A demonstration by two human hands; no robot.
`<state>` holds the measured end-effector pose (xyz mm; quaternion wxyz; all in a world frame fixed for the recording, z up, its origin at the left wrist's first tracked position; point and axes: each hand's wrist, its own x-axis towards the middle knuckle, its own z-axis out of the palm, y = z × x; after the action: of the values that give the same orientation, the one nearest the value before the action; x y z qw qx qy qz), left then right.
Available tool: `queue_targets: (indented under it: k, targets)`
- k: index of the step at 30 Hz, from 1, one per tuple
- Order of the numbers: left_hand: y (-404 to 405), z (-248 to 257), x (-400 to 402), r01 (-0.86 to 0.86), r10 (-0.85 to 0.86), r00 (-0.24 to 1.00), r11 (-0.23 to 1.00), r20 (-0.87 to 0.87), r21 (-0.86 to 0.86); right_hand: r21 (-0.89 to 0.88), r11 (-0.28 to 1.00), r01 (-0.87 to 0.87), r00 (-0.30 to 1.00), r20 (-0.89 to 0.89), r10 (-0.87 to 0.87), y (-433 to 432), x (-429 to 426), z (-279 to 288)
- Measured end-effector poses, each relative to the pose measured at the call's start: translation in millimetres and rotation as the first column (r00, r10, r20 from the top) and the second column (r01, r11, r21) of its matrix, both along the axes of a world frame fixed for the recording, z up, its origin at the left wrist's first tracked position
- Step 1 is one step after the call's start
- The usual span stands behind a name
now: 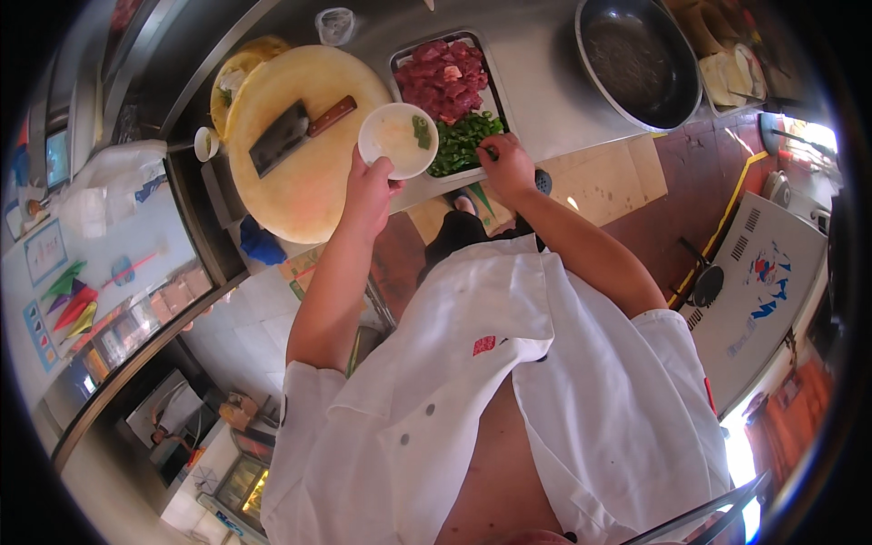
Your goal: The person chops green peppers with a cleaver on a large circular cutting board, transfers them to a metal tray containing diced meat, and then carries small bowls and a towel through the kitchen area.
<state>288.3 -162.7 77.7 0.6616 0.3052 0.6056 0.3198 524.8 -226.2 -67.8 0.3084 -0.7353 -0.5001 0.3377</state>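
Observation:
My left hand point(371, 194) grips the rim of a small white bowl point(392, 146), tilted so its inside faces me. A few green pepper slices point(422, 132) lie in that bowl. My right hand point(507, 167) rests with curled fingertips at the edge of a heap of chopped green peppers point(463, 146); whether it pinches any is hidden. Both the peppers and a pile of cut raw red meat point(444, 78) sit in a rectangular metal tray point(505, 88). Left of the bowl, a cleaver point(281, 139) with a wooden handle lies on a thick round chopping block point(320, 197).
A large dark wok-like pan point(633, 65) stands at the right on the steel counter point(545, 88). Beyond it is a container with pale pieces point(729, 78). A small cup point(206, 144) sits left of the block, and a blue cloth point(261, 242) hangs below it. A white freezer point(759, 293) stands at right.

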Motion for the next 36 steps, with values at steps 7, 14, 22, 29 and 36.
queue_targets:
  k: [7, 14, 22, 29, 36]
  targets:
    - [-14, -5, -22, -0.074, 0.084, 0.968, 0.996, 0.236, -0.049, 0.021, 0.999, -0.045, 0.999, 0.03, 0.044, -1, 6, 3]
    - [-25, -34, -74, -0.27, 0.322, 0.898, 0.942, 0.301, -0.201, 0.051, 0.993, -0.11, 0.992, 0.071, 0.106, -3, 13, 5]
    - [-38, -57, -103, -0.418, 0.449, 0.861, 0.893, 0.24, -0.168, 0.103, 0.994, -0.024, 0.995, -0.098, 0.034, -5, 1, 55]
    - [-57, -29, -62, -0.169, 0.203, 0.937, 0.976, 0.284, -0.141, 0.402, 0.873, -0.275, 0.921, -0.149, 0.359, 19, -80, 135]
    - [-59, -50, -85, -0.405, 0.438, 0.785, 0.898, 0.438, -0.173, 0.251, 0.913, -0.321, 0.866, -0.313, 0.391, -3, -55, 132]
